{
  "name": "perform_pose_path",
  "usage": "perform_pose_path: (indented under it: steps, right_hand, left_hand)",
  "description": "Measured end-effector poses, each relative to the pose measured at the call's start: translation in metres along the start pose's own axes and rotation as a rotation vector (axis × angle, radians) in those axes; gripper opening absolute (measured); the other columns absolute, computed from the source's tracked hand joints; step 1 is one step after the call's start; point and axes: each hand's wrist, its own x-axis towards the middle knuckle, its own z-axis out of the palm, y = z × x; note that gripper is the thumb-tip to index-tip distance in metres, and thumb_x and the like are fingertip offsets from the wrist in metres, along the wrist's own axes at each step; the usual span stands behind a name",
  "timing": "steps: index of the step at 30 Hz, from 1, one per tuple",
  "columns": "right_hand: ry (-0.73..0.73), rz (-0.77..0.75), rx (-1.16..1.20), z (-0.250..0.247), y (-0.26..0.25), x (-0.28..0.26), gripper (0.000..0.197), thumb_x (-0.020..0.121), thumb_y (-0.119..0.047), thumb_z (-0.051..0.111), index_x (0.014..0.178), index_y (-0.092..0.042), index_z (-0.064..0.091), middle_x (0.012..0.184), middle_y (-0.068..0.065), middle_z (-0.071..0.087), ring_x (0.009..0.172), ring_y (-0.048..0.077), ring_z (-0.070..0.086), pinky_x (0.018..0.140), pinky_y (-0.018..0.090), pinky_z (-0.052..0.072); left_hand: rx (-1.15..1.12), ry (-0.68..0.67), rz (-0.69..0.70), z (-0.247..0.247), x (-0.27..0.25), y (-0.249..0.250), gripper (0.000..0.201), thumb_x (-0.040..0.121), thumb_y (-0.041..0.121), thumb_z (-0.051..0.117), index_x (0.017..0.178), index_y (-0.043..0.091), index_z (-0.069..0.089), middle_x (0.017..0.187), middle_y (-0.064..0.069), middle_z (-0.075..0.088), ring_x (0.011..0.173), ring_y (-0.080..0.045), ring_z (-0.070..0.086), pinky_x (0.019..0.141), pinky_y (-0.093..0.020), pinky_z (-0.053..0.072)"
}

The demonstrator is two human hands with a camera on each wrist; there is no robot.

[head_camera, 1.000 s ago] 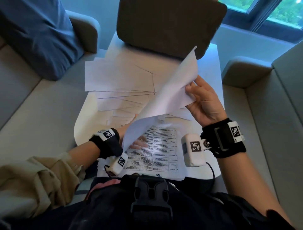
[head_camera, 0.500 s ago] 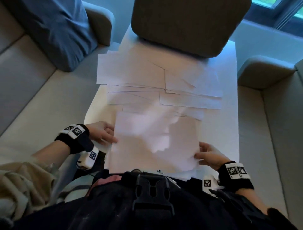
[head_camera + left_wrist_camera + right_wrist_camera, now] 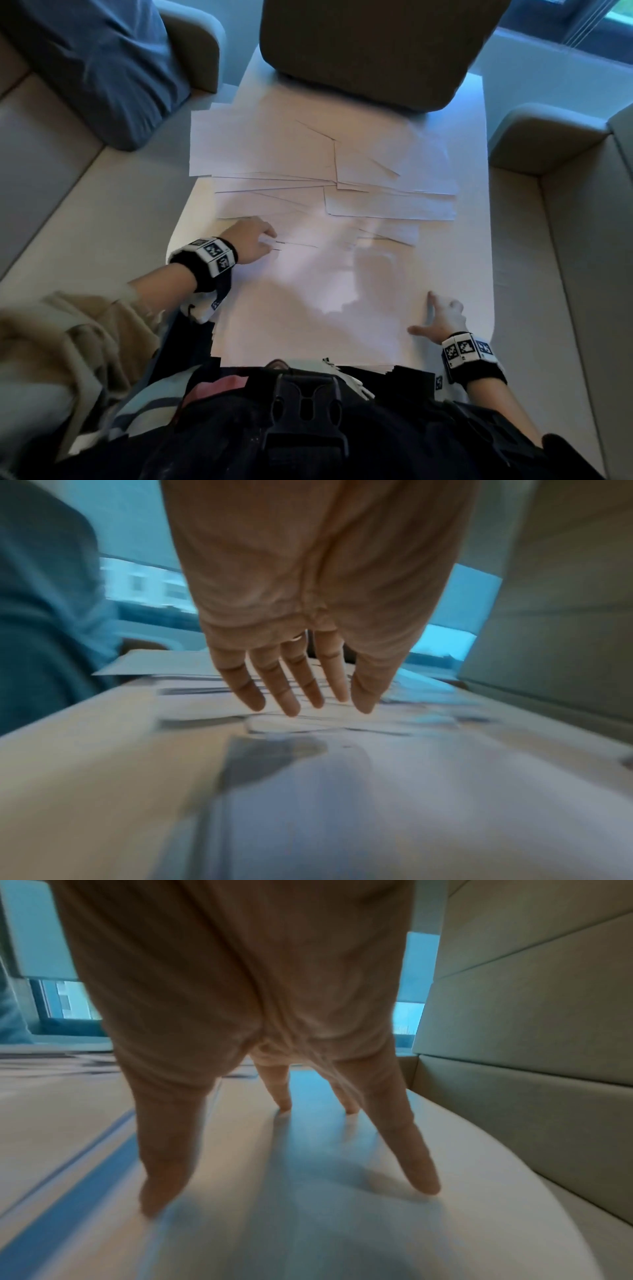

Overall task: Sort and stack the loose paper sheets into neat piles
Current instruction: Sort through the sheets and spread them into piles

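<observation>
— Nearest the body? A near pile (image 3: pixel 318 308) of white sheets, top sheet blank side up, edges roughly squared, lying flat on the white table (image 3: pixel 479 240) at its near edge.

— And farther out? Loose paper sheets (image 3: pixel 274 154), white and blank, fanned and overlapping at odd angles across the table's middle and far part, one corner hanging past the left edge.

— Left hand (image 3: pixel 251 238)? Reaching over the near-left fringe of the loose sheets, fingers (image 3: pixel 291 696) straight and slightly spread, tips at or just above the paper; contact too blurred to call. Gripping nothing.

— Right hand (image 3: pixel 442 317)? At the pile's right edge, fingers (image 3: pixel 418 1156) splayed wide, straight, tips down on the table surface, thumb toward the pile. Holding nothing.

— Around the table? Brown chair back (image 3: pixel 373 51) at the far end, overlapping the farthest sheets. Beige sofa seats (image 3: pixel 68 222) on either side, a blue cushion (image 3: pixel 113 68) on the left one. Black buckle strap (image 3: pixel 305 407) at the chest, covering the pile's nearest edge.
</observation>
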Motion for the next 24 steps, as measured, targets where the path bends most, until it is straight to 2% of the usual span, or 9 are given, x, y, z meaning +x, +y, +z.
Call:
perform_pose_path:
  steps: [2,4,6,9,12,17,20,22,24]
  right_hand:
    - [-0.012,0.019,0.02,0.005,-0.002,0.005,0.1,0.071,-0.037,0.081,0.148,-0.023,0.019,0.147,0.029,0.015,0.137,0.045,0.021,0.113,0.052,0.025]
    - [-0.015,0.049,0.058,0.006,-0.004,0.01,0.101,0.069,-0.034,0.083,0.148,-0.028,0.019,0.148,0.028,0.011,0.134,0.049,0.022,0.11,0.053,0.029]
    - [-0.018,0.071,0.073,0.006,-0.004,0.014,0.103,0.068,-0.033,0.084,0.148,-0.031,0.018,0.15,0.026,0.008,0.133,0.052,0.023,0.109,0.054,0.032]
    - [-0.015,0.082,0.092,0.008,-0.003,0.018,0.101,0.07,-0.03,0.083,0.148,-0.033,0.018,0.151,0.024,0.004,0.135,0.051,0.019,0.107,0.056,0.033]
    - [-0.002,0.066,0.093,0.012,0.001,0.019,0.1,0.071,-0.031,0.082,0.148,-0.034,0.018,0.151,0.024,0.002,0.135,0.052,0.017,0.106,0.056,0.031]
    - [0.018,0.041,0.104,0.014,0.004,0.017,0.101,0.071,-0.035,0.081,0.149,-0.033,0.017,0.152,0.028,-0.003,0.138,0.053,0.01,0.114,0.053,0.02]
    - [0.012,0.052,0.113,0.013,0.003,0.015,0.103,0.071,-0.034,0.081,0.149,-0.032,0.016,0.153,0.028,-0.004,0.139,0.053,0.006,0.115,0.054,0.017]
    - [0.009,0.061,0.136,0.013,0.002,0.014,0.103,0.071,-0.033,0.081,0.149,-0.034,0.015,0.154,0.027,-0.007,0.139,0.054,0.004,0.115,0.055,0.017]
    - [0.01,0.059,0.145,0.013,0.002,0.014,0.102,0.072,-0.033,0.081,0.149,-0.033,0.015,0.155,0.026,-0.007,0.139,0.053,0.003,0.115,0.055,0.016]
  left_hand:
    - [0.088,-0.046,0.098,0.008,0.019,0.016,0.027,0.087,0.019,0.058,0.113,0.018,0.061,0.126,-0.006,0.051,0.12,-0.025,0.047,0.102,-0.032,0.036]
    - [0.135,-0.066,0.163,0.016,0.037,0.032,0.029,0.086,0.015,0.057,0.114,0.017,0.061,0.128,-0.004,0.049,0.12,-0.024,0.048,0.1,-0.03,0.037]
    - [0.212,-0.078,0.205,0.023,0.055,0.045,0.035,0.085,0.012,0.057,0.119,0.017,0.058,0.136,-0.003,0.044,0.123,-0.024,0.045,0.101,-0.03,0.036]
    - [0.345,-0.088,0.231,0.026,0.076,0.058,0.048,0.082,0.013,0.061,0.129,0.018,0.051,0.146,-0.002,0.034,0.132,-0.025,0.035,0.107,-0.037,0.034]
    - [0.479,-0.111,0.234,0.022,0.086,0.068,0.061,0.072,0.024,0.066,0.13,0.019,0.047,0.144,-0.003,0.035,0.129,-0.027,0.039,0.105,-0.041,0.038]
    - [0.69,-0.161,0.241,0.02,0.1,0.075,0.074,0.049,0.051,0.062,0.114,0.017,0.05,0.129,-0.005,0.047,0.114,-0.026,0.048,0.092,-0.041,0.048]
    - [0.78,-0.182,0.267,0.017,0.098,0.085,0.056,0.061,0.041,0.065,0.106,0.011,0.052,0.114,-0.01,0.054,0.105,-0.026,0.054,0.081,-0.03,0.047]
    - [0.8,-0.161,0.291,0.018,0.097,0.085,0.051,0.072,0.041,0.065,0.11,0.01,0.051,0.114,-0.011,0.053,0.104,-0.027,0.054,0.08,-0.032,0.047]
    - [0.783,-0.133,0.316,0.018,0.097,0.082,0.051,0.072,0.042,0.064,0.11,0.011,0.05,0.116,-0.012,0.053,0.104,-0.028,0.055,0.081,-0.033,0.048]
